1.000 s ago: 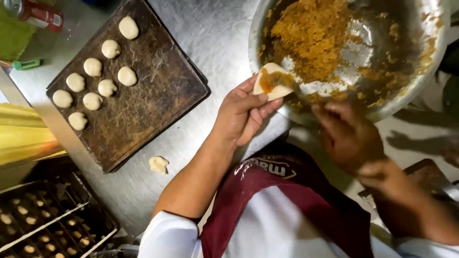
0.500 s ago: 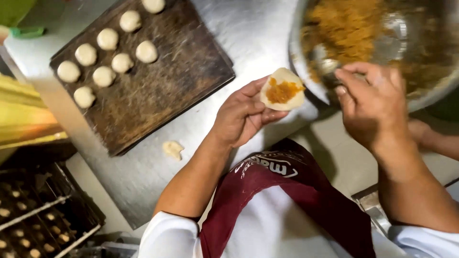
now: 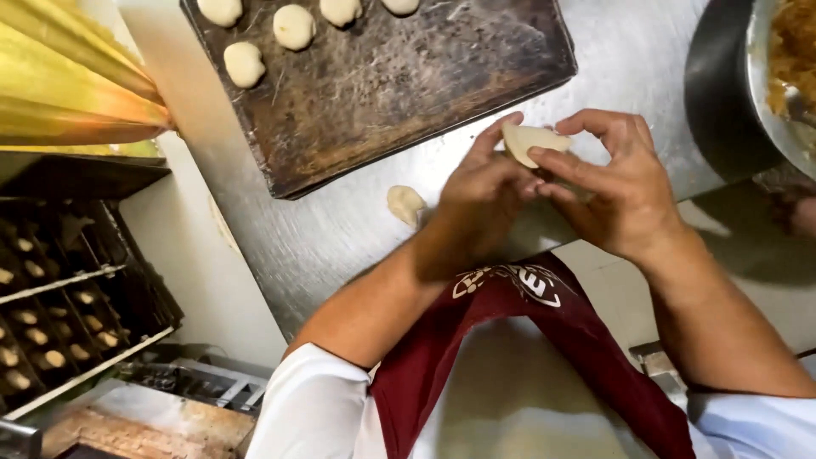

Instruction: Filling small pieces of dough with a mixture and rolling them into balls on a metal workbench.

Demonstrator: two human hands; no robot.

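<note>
Left hand (image 3: 484,191): fingers closed on the dough (image 3: 531,140), pinching its left edge.
Right hand (image 3: 616,183): fingers clamped on the same dough from the right.
Dough: folded, held between both hands above the steel table (image 3: 340,229).
Scrap (image 3: 405,204): on the table, just left of the left hand.
Tray (image 3: 408,76): far left, bearing dough balls (image 3: 294,26).
Bowl (image 3: 778,85): far right, holding filling (image 3: 795,42).

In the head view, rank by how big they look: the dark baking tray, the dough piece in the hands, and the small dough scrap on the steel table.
1. Dark baking tray, cut off at the top.
2. Dough piece, partly hidden by fingers.
3. Dough scrap, only slightly smaller, so unsure.
</note>
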